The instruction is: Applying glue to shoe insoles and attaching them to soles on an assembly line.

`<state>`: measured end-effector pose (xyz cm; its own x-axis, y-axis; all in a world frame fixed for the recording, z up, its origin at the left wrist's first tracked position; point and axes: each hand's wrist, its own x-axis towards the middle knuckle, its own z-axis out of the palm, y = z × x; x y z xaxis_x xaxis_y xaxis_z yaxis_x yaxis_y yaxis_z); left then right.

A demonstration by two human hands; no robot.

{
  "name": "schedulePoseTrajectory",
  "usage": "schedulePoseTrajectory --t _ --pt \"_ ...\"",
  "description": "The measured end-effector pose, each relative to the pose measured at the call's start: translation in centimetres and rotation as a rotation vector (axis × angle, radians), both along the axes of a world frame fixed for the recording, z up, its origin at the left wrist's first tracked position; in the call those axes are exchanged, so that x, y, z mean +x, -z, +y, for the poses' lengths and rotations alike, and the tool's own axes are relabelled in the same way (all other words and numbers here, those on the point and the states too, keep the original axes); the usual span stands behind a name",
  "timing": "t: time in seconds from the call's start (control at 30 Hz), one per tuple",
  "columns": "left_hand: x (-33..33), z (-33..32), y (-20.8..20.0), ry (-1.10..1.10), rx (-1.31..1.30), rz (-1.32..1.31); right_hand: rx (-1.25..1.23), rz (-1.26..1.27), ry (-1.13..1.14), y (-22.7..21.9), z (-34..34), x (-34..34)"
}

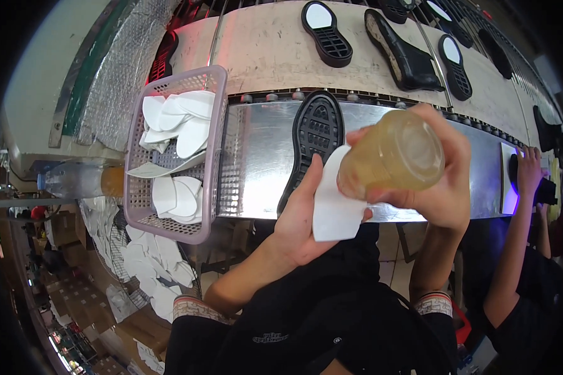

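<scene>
Right hand [444, 181]: curled firmly round a translucent, yellowish plastic bottle [397, 153], tipped with round base toward the camera and lower end at the white sheet below; cannot tell if actually touching. Left hand [297, 225]: half open, palm up, cradling a thin, flat, white sheet-like pad [334, 215] with one rounded end and one straight-cut end; thumb along the left edge, a fingertip showing at the right. Pad held over the near edge of the smooth, silvery metal counter [250, 150], partly hidden by the bottle.

Just left of the pad, flat on the counter: a black, treaded shoe sole [319, 119], lower part partly behind the left hand. Farther left: a pale mauve, perforated plastic basket [221, 94], holding loose white rounded pads [184, 122] in two heaps with a curved white strip between. Below the basket: more white cut pieces [150, 265]. Left of it: a clear plastic bottle [75, 181], lying sideways.

Beyond the counter: a pale, scuffed conveyor belt [263, 47], carrying a black sole with a white heel patch [326, 34], a dark shoe [403, 56] on its side, and further soles. Far right: a co-worker's hand [530, 165], at a dark object.
</scene>
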<state>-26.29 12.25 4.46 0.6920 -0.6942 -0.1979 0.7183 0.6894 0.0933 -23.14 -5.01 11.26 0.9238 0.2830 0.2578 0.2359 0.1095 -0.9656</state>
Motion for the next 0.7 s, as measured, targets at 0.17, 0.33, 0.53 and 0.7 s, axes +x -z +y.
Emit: schedulePoseTrajectory --t 0.17,0.33,0.53,0.7 --pt "-1.0 0.4 -1.5 0.048 0.085 -0.009 -0.138 -0.046 0.234 0.8 -0.6 1.8" --pt "-0.3 0.0 -0.8 -0.086 0.348 -0.142 0.299 0.192 0.363 4.2 -1.3 0.9" --pt "0.5 -0.1 0.9 -0.045 0.446 -0.060 0.240 0.150 0.469 4.4 -1.4 -1.1" --pt "0.7 -0.2 0.8 -0.065 0.454 -0.035 0.466 0.210 0.477 3.6 -1.5 -1.7"
